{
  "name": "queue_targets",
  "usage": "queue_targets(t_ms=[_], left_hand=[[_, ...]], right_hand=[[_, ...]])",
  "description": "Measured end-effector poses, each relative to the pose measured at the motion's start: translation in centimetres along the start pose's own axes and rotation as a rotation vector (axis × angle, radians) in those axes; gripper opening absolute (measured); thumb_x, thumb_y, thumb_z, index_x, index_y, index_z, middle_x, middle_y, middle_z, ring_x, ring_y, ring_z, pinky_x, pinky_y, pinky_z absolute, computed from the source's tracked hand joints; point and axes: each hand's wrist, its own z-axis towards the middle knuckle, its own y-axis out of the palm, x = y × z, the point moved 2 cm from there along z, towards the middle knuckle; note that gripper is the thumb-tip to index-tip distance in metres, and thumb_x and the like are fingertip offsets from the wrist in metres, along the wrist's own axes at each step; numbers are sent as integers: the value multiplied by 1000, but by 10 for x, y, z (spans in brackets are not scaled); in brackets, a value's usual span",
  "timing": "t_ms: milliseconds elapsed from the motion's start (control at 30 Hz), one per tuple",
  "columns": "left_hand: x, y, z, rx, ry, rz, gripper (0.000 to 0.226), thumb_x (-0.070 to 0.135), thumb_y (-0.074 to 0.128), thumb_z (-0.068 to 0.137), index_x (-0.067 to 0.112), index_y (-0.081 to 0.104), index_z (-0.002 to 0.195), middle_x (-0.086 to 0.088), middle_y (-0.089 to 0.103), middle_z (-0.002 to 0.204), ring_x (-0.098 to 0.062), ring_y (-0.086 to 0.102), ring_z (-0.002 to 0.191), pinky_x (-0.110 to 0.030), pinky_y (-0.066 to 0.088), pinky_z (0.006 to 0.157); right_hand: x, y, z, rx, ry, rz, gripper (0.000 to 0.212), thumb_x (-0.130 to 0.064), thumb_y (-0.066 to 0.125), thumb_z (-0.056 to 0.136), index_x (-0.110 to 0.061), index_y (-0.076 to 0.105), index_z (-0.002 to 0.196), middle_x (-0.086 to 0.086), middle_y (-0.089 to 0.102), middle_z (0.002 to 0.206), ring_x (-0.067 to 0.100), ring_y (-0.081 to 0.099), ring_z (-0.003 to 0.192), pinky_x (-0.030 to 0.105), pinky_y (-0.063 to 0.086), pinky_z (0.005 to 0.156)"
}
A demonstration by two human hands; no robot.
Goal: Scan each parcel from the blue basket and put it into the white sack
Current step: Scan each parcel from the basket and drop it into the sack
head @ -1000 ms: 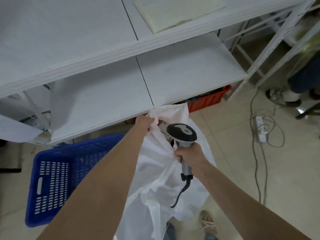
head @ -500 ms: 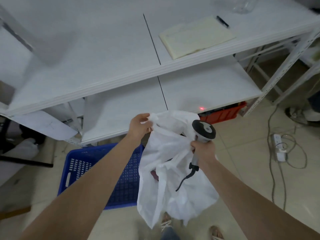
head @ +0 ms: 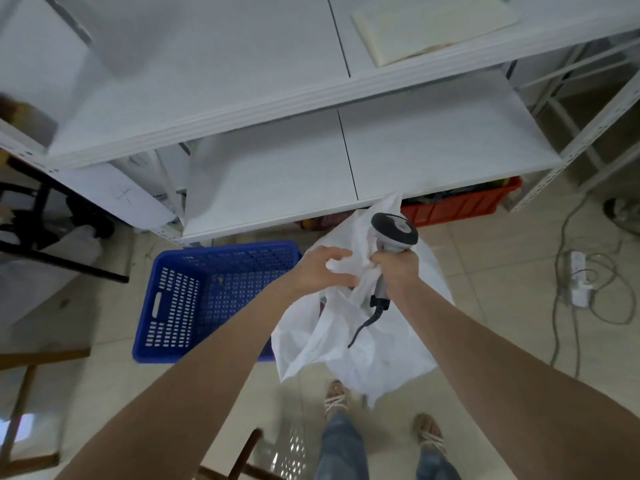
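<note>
Hands: your left hand (head: pixel 322 270) and right hand (head: pixel 394 271) now meet at centre frame; half a second ago they were apart, holding the sack's mouth spread
Left fingers: curled round a bunched fold of the white sack (head: pixel 381 341) at its rim
Right fingers: wrapped round the handle of the scanner (head: pixel 394 228), and it seems a pinch of the sack's cloth with it; the scanner's head points away toward the shelf (head: pixel 277 174)
Sack: hangs from both fists at centre right, just right of the blue basket (head: pixel 166 313) and above your feet, its mouth gathered almost closed
Basket: on the floor at lower left of centre, under the shelf's front edge; the part in view shows only a small speck, and your left forearm hides the near right corner
Parcels: none in view; the cloth hides what the sack holds
What it means: loading looks finished or paused, since nothing more can drop in until you spread the mouth again; check the hidden corner before you call the basket done
Around you: a red crate (head: pixel 457 206) under the shelf at upper right, a power strip (head: pixel 576 275) with loose cables at the right edge
</note>
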Motion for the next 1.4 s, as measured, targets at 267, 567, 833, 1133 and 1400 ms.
queue_targets(t_ms=[267,567,833,1133,1400], left_hand=[[-64,31,-23,67,-270,417,103,55,71,71,24,14,151,-4,37,148,-28,40,132,-43,40,103],[-11,15,-12,222,25,113,24,2,56,90,5,72,108,-10,70,110,-22,61,101,-19,42,74],[-6,13,-18,-31,17,-123,45,-15,45,87,2,60,126,-8,61,124,-12,54,110,-6,45,75],[-71,25,-48,-120,-146,243,120,48,86,58,36,10,150,12,37,139,-13,41,126,-36,38,107],[-18,30,-13,247,-96,-589,37,-11,60,82,4,56,115,-10,64,99,-13,65,83,-17,56,67]], right_hand=[[1,-1,-8,22,-76,-173,27,-3,70,79,-4,61,105,8,61,92,25,60,86,26,43,72],[20,-8,-19,-271,-176,-370,40,-13,79,76,-3,66,112,11,69,104,28,64,101,38,53,91],[26,2,-18,-291,-76,-317,44,-5,80,72,-3,65,114,10,69,109,27,64,104,41,51,96],[28,-12,-8,-117,-12,-166,35,3,68,79,3,63,113,9,63,97,24,59,88,32,49,80],[34,-20,-8,-68,-42,-62,39,2,75,72,1,65,110,11,69,104,29,64,98,42,52,94]])
